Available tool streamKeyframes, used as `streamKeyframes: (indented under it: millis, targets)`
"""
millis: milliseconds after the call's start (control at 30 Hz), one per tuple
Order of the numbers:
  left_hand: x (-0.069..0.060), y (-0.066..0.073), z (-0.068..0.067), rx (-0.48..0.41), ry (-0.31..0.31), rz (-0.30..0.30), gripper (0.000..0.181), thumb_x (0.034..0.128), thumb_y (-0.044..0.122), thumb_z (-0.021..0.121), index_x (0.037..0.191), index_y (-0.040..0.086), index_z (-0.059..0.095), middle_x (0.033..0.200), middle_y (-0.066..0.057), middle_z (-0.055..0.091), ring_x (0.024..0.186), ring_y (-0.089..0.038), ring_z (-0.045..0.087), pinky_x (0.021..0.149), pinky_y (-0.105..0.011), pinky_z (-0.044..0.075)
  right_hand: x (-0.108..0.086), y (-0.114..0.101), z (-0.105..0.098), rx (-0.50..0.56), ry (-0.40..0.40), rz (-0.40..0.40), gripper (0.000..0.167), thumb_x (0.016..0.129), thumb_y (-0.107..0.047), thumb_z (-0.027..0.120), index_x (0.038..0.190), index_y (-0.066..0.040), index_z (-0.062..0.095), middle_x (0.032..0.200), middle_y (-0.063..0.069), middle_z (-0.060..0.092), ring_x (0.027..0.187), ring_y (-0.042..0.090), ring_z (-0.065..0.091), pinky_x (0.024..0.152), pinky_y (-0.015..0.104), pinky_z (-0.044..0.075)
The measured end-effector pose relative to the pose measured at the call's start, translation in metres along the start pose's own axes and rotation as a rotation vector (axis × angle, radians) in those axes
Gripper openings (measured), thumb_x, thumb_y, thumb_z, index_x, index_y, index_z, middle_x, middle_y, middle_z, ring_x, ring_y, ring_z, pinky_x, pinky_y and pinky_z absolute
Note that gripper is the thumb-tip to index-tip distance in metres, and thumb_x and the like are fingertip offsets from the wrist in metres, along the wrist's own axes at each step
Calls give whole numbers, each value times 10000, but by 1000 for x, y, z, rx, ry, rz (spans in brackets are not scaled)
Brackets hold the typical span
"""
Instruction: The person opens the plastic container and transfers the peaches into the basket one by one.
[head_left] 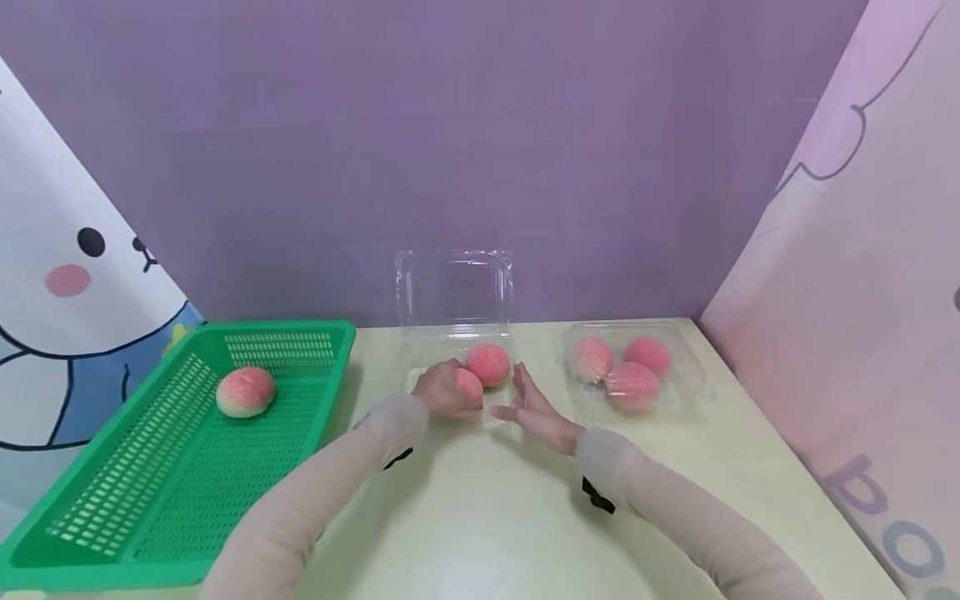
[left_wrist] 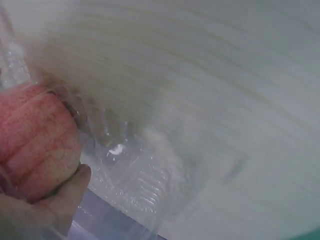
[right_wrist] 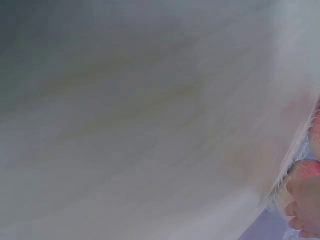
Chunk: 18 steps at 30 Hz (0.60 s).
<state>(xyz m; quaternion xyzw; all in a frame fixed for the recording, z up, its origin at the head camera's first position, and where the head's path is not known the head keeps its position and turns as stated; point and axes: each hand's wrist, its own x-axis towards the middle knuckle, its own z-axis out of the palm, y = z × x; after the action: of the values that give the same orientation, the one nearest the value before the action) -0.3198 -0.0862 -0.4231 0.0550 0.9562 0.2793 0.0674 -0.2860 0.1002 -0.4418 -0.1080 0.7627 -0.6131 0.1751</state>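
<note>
An opened clear plastic clamshell box (head_left: 454,287) stands mid-table with its lid raised. Inside it, my left hand (head_left: 442,390) holds a pink peach (head_left: 469,385) on the left side; the left wrist view shows the thumb against this peach (left_wrist: 40,140). Just behind it sits a second peach (head_left: 488,364). My right hand (head_left: 543,418) is at the box's right side, fingers extended and thumb spread. In the right wrist view, fingers (right_wrist: 306,202) overlap a peach (right_wrist: 305,169) at the edge; contact is unclear.
To the left is a green plastic basket (head_left: 341,367) with one peach (head_left: 246,392) in it. Another clear box (head_left: 686,396) holding several peaches (head_left: 632,386) is on the right of the table (head_left: 480,517). A purple backdrop (head_left: 480,150) rises behind the table.
</note>
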Motion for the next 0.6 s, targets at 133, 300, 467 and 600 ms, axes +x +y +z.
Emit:
streamKeyframes:
  millis: [133,300,467,600]
  targets:
    - [3,-2,-1,2,-13,-20,695,589,368,783,1174,83,539,1100,-59,615,988,-241,576,879,-387,476,-9,-16,1,-16,-4,-5,967,845,-112,623,1447,-39,-130,1532,138,-73,1407,312,-12,1123,490,87]
    - [7,-8,3,-51,-31,-44,725,533,376,792,1160,102,551,1084,-42,619,964,-224,569,867,-393,477,-1,0,0,-28,6,4,996,837,-145,642,1450,-68,-139,1538,104,-77,1410,296,-10,1123,493,84]
    - [6,-5,-3,-47,-29,-43,681,532,353,805,1124,113,567,1042,-21,625,917,-197,566,832,-356,480,5,8,-1,-21,15,-6,999,838,-186,646,1459,-118,-134,1544,60,-70,1416,264,-3,1125,483,95]
    - [3,-1,-9,-55,-40,-46,649,542,329,808,1108,116,573,1028,-16,626,890,-189,560,810,-334,477,5,7,-1,-14,13,-6,988,847,-169,636,1458,-123,-139,1545,63,-73,1416,265,-11,1126,483,93]
